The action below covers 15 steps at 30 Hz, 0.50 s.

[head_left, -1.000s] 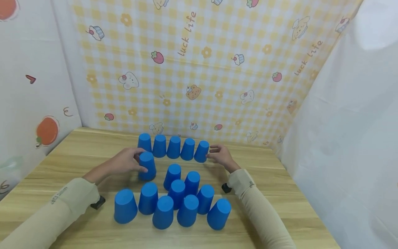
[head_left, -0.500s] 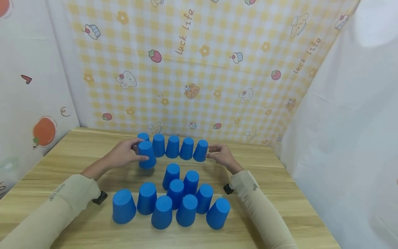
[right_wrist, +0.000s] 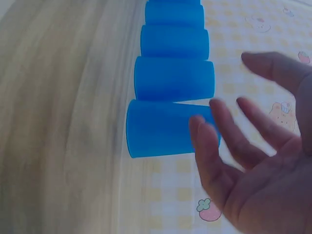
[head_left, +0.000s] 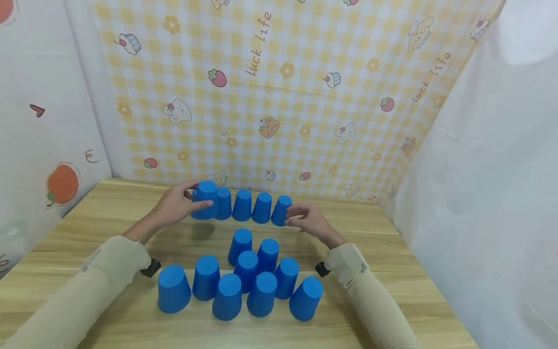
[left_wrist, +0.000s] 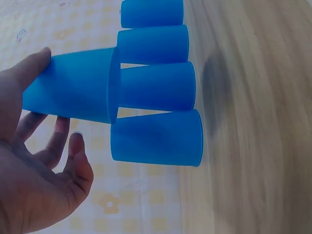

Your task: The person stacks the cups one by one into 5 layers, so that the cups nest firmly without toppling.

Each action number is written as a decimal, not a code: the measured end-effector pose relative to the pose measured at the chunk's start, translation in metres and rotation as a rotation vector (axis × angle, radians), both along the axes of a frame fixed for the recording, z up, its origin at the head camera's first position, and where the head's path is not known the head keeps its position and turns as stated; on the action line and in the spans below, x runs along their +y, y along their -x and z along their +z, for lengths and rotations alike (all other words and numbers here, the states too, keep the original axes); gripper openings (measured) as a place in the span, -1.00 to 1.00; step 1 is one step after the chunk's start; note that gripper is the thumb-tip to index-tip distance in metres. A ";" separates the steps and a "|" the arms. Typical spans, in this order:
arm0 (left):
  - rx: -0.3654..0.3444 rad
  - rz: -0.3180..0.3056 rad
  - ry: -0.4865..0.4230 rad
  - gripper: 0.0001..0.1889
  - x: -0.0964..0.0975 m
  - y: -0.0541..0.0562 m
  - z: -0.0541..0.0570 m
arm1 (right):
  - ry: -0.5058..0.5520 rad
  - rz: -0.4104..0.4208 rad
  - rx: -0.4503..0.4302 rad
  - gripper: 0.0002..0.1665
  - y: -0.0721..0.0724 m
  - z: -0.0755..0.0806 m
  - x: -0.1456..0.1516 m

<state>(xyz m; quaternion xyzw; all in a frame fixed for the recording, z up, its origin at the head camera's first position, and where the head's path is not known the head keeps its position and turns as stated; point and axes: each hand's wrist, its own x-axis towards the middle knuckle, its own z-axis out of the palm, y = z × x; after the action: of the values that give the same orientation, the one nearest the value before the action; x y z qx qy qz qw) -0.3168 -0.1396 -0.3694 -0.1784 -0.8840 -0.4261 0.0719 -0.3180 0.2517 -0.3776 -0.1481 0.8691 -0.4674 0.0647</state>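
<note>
The left hand (head_left: 178, 203) has its grip clamped round a tapered blue plastic cup (head_left: 205, 201), mouth down, raised above the wood-grain desk (head_left: 392, 252) at the left end of a row of matching blue cups (head_left: 242, 206). The right hand (head_left: 311, 222), grip apart and holding nothing, is just beside the right-end blue cup (head_left: 280, 212). Nine more upside-down blue cups (head_left: 246, 272) stand nearer the person.

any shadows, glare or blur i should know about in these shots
Head view: a soft shadow on the wooden table below the raised cup, and a bright white patch at upper right; left wrist view: rather dim, with a dark oval shadow on the wood and a soft-looking backdrop; right wrist view: hazy, the tabletop partly washed out.
</note>
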 end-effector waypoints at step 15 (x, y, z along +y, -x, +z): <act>0.061 0.084 -0.008 -0.28 0.008 0.013 0.008 | 0.026 0.377 -0.112 -0.53 -0.023 0.003 -0.007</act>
<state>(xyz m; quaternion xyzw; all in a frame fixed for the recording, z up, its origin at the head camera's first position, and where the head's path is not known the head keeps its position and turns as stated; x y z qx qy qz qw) -0.3300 -0.1318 -0.3616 -0.1538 -0.8863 -0.4206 0.1175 -0.2954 0.2443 -0.3743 -0.2831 0.8148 -0.4658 0.1974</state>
